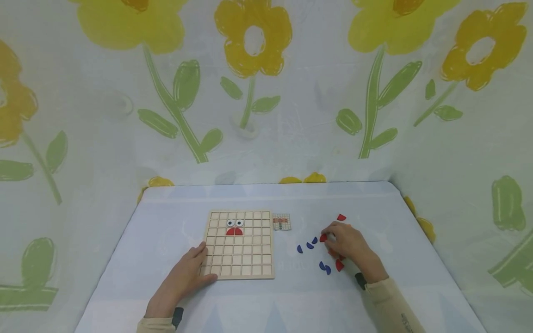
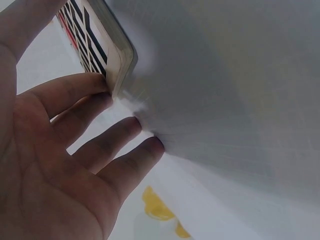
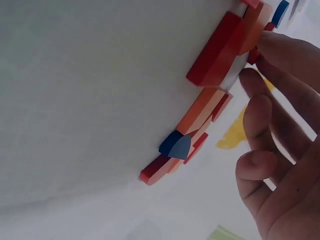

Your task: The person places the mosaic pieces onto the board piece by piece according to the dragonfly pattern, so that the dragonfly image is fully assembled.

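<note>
A wooden grid board lies on the table, with two white eye pieces and two red quarter-circle pieces in its upper cells. My left hand rests at the board's near left corner, fingers along its left side and thumb by the front edge. In the left wrist view, fairly straight fingers touch the board's corner. To the right, my right hand pinches a red quarter-circle piece between thumb and finger. Red and orange pieces lie under and beside that hand, partly hidden.
A small printed pattern card lies against the board's right side. Several blue half-circle pieces are scattered between card and right hand. Another red piece lies beyond that hand. Flower-printed walls border the white table.
</note>
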`<move>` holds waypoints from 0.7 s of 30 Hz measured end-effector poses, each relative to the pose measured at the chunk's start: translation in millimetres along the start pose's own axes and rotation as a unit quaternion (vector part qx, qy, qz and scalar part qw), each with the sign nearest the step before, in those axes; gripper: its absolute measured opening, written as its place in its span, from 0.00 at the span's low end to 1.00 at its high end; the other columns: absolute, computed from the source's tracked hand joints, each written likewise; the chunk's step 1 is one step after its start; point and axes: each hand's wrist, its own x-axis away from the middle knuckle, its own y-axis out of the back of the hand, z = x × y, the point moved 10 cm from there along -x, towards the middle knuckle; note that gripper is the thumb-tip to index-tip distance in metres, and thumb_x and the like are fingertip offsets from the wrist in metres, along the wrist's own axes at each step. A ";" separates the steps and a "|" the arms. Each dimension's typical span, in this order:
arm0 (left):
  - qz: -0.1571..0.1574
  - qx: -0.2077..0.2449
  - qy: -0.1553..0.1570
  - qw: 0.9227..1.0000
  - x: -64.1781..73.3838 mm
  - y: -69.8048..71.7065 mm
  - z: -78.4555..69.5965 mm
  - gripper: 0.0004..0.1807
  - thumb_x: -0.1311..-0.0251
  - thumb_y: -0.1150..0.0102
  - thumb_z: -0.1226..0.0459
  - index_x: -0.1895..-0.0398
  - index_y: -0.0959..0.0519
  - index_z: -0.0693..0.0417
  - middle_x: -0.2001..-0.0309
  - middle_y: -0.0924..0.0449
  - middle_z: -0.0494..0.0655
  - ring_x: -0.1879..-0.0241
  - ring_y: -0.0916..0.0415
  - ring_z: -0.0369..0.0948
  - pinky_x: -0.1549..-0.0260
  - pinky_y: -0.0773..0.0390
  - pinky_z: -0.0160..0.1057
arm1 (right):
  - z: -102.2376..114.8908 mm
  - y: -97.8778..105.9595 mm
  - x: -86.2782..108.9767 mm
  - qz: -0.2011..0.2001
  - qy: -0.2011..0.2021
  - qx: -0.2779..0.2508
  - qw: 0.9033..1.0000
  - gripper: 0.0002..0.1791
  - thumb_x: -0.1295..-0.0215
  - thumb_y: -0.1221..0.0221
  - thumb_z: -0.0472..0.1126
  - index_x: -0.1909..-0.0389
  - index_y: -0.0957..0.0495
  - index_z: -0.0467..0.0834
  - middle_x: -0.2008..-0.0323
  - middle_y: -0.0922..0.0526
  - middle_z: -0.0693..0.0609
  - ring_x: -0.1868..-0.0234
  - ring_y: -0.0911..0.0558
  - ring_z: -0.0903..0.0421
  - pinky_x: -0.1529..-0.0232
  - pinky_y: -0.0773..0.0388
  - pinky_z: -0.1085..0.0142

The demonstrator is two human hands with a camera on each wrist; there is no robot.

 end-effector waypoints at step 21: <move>0.001 0.004 0.008 1.000 0.4 0.5 0.4 0.53 0.49 0.24 0.46 0.28 0.35 0.70 0.23 0.43 0.61 0.26 0.45 0.63 0.28 0.41 0.59 | 11.6 7.0 -5.3 -0.007 0.024 -0.007 1.000 0.12 0.41 0.28 0.45 0.57 0.13 0.48 0.64 0.18 0.57 0.64 0.23 0.57 0.61 0.17 0.64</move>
